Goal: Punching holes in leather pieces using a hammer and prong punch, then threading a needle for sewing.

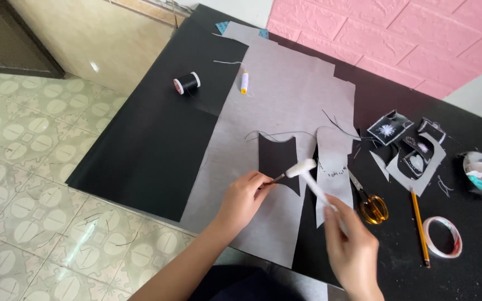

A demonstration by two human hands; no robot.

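Take the grey fabric sheet [285, 95] on the black table [152, 145] as your landmark. Far off its left edge, beyond the table, lies the patterned tile floor [34, 167]. Just left of the sheet's upper part, a spool of black thread [186, 83] lies on its side on the table, and a small yellow-and-white spool [244, 81] rests on the sheet's upper left part.

At the sheet's lower middle lies a black cut-out piece [274, 156] with curved notches. Your left hand [244, 199] is over the sheet beside that piece, fingers pressed together, pinching a thin dark punch-like tool [278, 178] whose tip points at the piece's lower edge. Your right hand [352, 248] comes in at the sheet's lower right, closed around the handle of a small white hammer [308, 175]; its head sits just above the tool's end, touching or nearly so, I cannot tell which.

Just right of the sheet's lower edge lie scissors with orange handles [370, 203]. Further right are black-and-grey cut scraps with white patterns [411, 150], a yellow pencil [419, 226], a roll of tape [443, 237] and, farthest from the sheet, a crumpled grey tape lump [478, 173]. Behind the sheet's upper right stands a pink brick-pattern wall [397, 39].
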